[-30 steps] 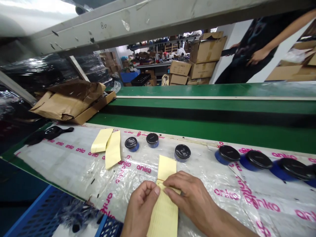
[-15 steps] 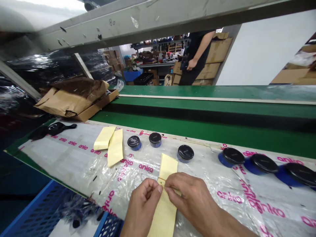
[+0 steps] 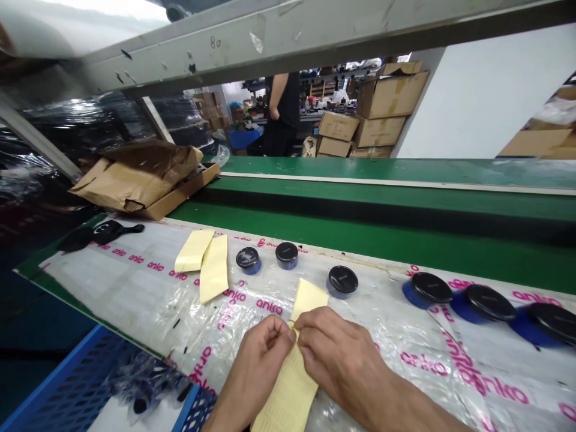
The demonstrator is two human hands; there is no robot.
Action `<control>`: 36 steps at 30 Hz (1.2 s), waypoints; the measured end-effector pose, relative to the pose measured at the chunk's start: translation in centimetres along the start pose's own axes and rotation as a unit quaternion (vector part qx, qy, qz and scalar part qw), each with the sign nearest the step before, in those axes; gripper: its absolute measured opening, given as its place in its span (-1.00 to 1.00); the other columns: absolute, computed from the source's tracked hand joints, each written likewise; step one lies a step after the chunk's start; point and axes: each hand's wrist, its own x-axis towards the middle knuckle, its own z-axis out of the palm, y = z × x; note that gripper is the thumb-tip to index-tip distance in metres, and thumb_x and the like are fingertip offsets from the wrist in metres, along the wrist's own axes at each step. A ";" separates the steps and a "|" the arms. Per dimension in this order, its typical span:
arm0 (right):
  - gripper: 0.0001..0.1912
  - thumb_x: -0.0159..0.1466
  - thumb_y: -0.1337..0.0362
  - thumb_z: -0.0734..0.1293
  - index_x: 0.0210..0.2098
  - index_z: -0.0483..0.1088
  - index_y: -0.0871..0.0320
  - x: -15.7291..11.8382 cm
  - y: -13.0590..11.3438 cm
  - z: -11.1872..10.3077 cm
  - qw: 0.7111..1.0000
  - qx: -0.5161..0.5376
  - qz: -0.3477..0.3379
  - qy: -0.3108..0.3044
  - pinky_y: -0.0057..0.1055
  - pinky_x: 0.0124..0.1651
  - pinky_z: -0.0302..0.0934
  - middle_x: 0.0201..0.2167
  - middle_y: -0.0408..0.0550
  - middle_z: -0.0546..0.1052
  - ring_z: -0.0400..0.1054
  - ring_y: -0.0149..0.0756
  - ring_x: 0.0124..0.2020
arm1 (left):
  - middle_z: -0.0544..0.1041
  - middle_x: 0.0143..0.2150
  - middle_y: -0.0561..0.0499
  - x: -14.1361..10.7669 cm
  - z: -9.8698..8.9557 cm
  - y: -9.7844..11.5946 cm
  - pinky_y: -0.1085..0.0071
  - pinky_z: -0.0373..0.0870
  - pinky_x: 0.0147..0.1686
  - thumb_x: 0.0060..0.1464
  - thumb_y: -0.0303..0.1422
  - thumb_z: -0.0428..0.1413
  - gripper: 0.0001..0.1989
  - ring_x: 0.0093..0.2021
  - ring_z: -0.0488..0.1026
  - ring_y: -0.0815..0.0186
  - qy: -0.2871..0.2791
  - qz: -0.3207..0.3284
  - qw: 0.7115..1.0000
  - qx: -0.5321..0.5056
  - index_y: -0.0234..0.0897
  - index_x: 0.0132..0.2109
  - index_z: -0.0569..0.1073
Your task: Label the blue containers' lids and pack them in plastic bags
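Observation:
A long yellow paper strip [image 3: 288,390] lies on the plastic-covered bench, running up between my hands. My left hand [image 3: 261,360] is closed, thumb and forefinger pinched at the strip's left edge. From the right, my right hand [image 3: 337,354] pinches at the same spot, its fingertips almost touching the left ones. A thin band seems to cross the strip there, mostly hidden by the fingers. Just beyond is a round blue container with a black lid [image 3: 342,281]. Two more yellow papers [image 3: 214,270] overlap farther left.
Several other black-lidded containers [image 3: 427,290] stand along the bench. A cardboard tray [image 3: 180,193] with brown paper is at back left, near a black strap-like item [image 3: 108,231]. A blue crate [image 3: 67,384] sits lower left. A metal beam crosses above; a person [image 3: 283,114] stands beyond.
Both hands have shifted slightly up along the strip, the right one covering more of it. The strip's near end swings left. In the background the person has moved left.

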 end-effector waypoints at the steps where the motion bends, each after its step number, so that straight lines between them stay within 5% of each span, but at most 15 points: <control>1: -0.81 0.34 0.49 0.21 -0.23 0.42 0.15 0.0 0.0 0.0 1.000 0.018 0.004 -0.001 -0.35 -0.13 0.40 -0.18 0.00 0.54 0.43 -0.23 -0.11 | 0.30 -0.42 0.12 0.1 -0.1 -0.1 0.47 0.16 -0.37 0.22 -0.22 0.04 -0.77 -0.37 0.22 0.37 -0.001 0.003 1.000 0.002 -0.26 -0.35 0.34; 6: -0.84 0.24 0.48 0.26 -0.37 0.42 0.13 0.4 0.2 0.1 0.965 0.203 0.166 0.027 -0.38 -0.17 0.34 -0.21 -0.07 0.54 0.43 -0.27 -0.18 | 0.27 -0.45 0.15 0.3 -0.5 -0.1 0.48 0.12 -0.41 0.22 -0.21 0.05 -0.77 -0.41 0.19 0.39 -0.015 0.001 1.000 0.015 -0.25 -0.35 0.33; 11: -0.89 0.20 0.32 0.31 -0.45 0.45 0.16 1.5 0.3 0.1 0.846 0.401 0.352 0.001 -0.45 -0.38 0.21 -0.42 -0.11 0.50 0.35 -0.34 -0.40 | 0.31 -0.47 0.15 0.8 -1.5 0.1 0.48 0.12 -0.43 0.23 -0.22 0.03 -0.77 -0.44 0.23 0.37 -0.001 0.010 0.998 0.067 -0.23 -0.35 0.35; 15: -0.89 0.12 0.27 0.34 -0.47 0.44 0.19 2.4 0.4 0.5 0.760 0.485 0.432 -0.011 -0.50 -0.49 0.13 -0.49 -0.14 0.45 0.20 -0.46 -0.56 | 0.46 -0.35 0.07 0.9 -2.6 0.4 0.43 0.22 -0.33 0.24 -0.28 0.02 -0.80 -0.33 0.38 0.28 0.061 0.085 0.973 0.207 -0.20 -0.36 0.38; 19: -0.87 0.10 0.24 0.36 -0.49 0.44 0.19 2.7 0.7 0.8 0.764 0.493 0.416 0.008 -0.50 -0.50 0.14 -0.45 -0.09 0.49 0.21 -0.44 -0.54 | 0.51 -0.22 -0.01 0.6 -4.6 0.6 0.34 0.28 -0.17 0.28 -0.27 -0.01 -0.84 -0.15 0.45 0.18 0.145 0.155 0.909 0.358 -0.16 -0.25 0.42; 21: -0.83 0.14 0.21 0.37 -0.48 0.45 0.19 2.8 0.9 0.9 0.767 0.494 0.409 0.009 -0.49 -0.48 0.16 -0.45 -0.09 0.48 0.23 -0.42 -0.53 | 0.52 -0.15 -0.06 1.0 -6.0 0.5 0.29 0.31 -0.12 0.28 -0.21 0.00 -0.82 -0.09 0.46 0.13 0.230 0.168 0.871 0.401 -0.17 -0.14 0.42; 26: -0.80 0.20 0.16 0.35 -0.44 0.45 0.16 3.1 1.0 0.8 0.784 0.488 0.384 0.015 -0.45 -0.43 0.19 -0.42 -0.09 0.48 0.27 -0.36 -0.46 | 0.50 0.03 -0.32 3.8 -9.2 -0.2 0.10 0.35 -0.04 0.20 -0.02 0.06 -0.39 0.05 0.43 -0.11 0.395 0.108 0.743 0.530 -0.43 0.18 0.31; 30: -0.82 0.22 0.19 0.33 -0.43 0.45 0.16 3.4 0.8 0.9 0.783 0.488 0.385 0.003 -0.44 -0.41 0.19 -0.36 -0.08 0.49 0.25 -0.37 -0.44 | 0.55 -0.05 -0.36 5.8 -10.3 -0.5 0.07 0.37 -0.12 0.28 0.00 -0.06 -0.36 -0.02 0.50 -0.13 0.416 0.011 0.725 0.549 -0.52 0.20 0.31; 36: -0.82 0.16 0.18 0.36 -0.46 0.41 0.16 3.8 0.7 0.8 0.783 0.483 0.391 0.001 -0.44 -0.40 0.16 -0.41 -0.10 0.44 0.21 -0.37 -0.44 | 0.50 0.02 -0.34 6.1 -10.0 -0.7 0.01 0.34 -0.07 0.28 -0.04 -0.05 -0.47 0.03 0.45 -0.15 0.435 0.036 0.711 0.551 -0.42 0.12 0.38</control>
